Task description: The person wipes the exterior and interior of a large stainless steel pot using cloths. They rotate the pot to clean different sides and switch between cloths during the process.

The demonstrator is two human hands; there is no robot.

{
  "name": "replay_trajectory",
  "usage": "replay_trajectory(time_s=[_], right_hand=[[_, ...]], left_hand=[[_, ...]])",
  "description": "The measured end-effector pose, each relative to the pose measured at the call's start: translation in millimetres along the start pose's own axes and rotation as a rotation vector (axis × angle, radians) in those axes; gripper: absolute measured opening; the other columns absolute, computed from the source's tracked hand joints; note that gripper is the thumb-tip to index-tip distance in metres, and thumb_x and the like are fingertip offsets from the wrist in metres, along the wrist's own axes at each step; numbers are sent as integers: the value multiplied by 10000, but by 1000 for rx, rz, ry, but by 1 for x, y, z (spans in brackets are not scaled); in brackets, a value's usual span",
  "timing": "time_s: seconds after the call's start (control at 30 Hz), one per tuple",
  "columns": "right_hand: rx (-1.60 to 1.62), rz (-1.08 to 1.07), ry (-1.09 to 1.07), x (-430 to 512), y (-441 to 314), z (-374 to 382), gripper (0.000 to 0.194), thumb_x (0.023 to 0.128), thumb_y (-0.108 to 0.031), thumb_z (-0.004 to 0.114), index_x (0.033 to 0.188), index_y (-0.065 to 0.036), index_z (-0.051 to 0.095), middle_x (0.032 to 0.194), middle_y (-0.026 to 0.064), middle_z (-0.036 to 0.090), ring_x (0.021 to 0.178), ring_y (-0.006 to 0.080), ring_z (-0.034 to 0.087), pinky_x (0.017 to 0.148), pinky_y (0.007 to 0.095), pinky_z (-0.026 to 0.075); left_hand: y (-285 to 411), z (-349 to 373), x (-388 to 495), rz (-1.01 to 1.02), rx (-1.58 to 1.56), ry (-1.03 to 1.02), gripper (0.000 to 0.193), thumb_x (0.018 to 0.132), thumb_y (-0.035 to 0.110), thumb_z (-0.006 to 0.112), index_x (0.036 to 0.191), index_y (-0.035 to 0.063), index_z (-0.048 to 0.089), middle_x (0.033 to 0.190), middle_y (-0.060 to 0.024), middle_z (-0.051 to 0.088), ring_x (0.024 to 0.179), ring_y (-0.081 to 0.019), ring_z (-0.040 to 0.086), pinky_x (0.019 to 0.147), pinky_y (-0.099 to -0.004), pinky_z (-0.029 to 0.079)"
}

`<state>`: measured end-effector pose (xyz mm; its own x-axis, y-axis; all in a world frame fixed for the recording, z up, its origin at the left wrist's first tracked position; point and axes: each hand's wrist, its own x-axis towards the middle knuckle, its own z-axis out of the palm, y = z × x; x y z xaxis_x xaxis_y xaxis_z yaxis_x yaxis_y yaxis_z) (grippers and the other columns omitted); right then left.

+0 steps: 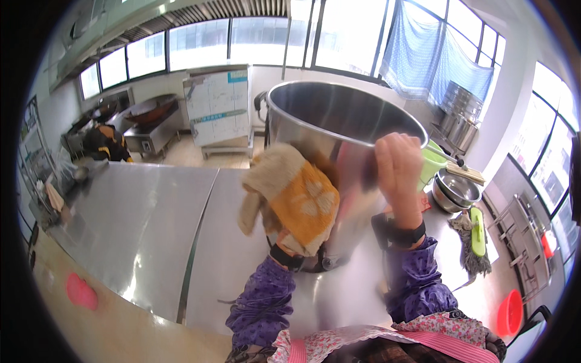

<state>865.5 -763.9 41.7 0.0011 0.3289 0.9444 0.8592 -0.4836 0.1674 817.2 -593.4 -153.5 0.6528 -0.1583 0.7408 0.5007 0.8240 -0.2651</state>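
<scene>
A large stainless steel stockpot (299, 125) stands before me at the steel worktable, its wide mouth facing up and partly toward me. My right hand (399, 174) grips its near right rim, fingers folded over the edge. An orange and beige patterned towel (308, 195) covers most of my left hand (287, 240), which holds it against the pot's outer wall. The towel is blurred. A black side handle (260, 100) shows at the pot's far left. The pot's bottom is partly hidden, and I cannot tell whether it is tilted.
The steel worktable (136, 218) stretches left, with a seam. Rightward are a green bucket (433, 163), steel bowls (456, 188) and a green-headed mop (477, 231). A red bucket (509, 313) stands low right. Beyond are woks (152, 111), a white cabinet (220, 109) and apparently a bent person (106, 143).
</scene>
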Motion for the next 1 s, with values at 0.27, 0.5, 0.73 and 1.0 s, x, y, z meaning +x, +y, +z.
replay_trajectory(time_s=[0.27, 0.5, 0.73, 1.0], right_hand=[[681, 474, 79, -18, 37, -35, 459, 1090, -268, 348, 1331, 19, 612, 1291, 140, 674, 1257, 230, 578, 1079, 364, 415], [1124, 544, 304, -32, 55, -42, 471, 1087, -257, 380, 1447, 24, 496, 1469, 170, 539, 1413, 250, 436, 1200, 379, 278], [389, 339, 36, -62, 53, -62, 501, 966, -163, 586, 1427, 17, 504, 1435, 198, 552, 1375, 346, 484, 1151, 425, 364], [499, 458, 122, -98, 50, -48, 482, 938, -67, 624, 1404, 14, 530, 1371, 196, 592, 1297, 337, 547, 1113, 415, 400]], left_hand=[[-22, 70, 103, -263, 533, -164, 546, 1080, 387, 434, 1552, 118, 369, 1584, -80, 405, 1458, -237, 380, 1231, -406, 296], [-59, 33, 135, -58, 1635, 83, 440, 1097, 365, 400, 1430, 91, 485, 1434, -74, 542, 1305, -211, 524, 1103, -370, 436], [-59, 51, 144, 17, 2004, -125, 349, 1056, 278, 534, 1328, 61, 504, 1266, -66, 607, 1157, -250, 617, 999, -362, 522], [-50, 81, 94, 167, 1275, 219, 425, 1056, 365, 515, 1401, 116, 504, 1295, -62, 611, 1191, -262, 613, 1043, -430, 514]])
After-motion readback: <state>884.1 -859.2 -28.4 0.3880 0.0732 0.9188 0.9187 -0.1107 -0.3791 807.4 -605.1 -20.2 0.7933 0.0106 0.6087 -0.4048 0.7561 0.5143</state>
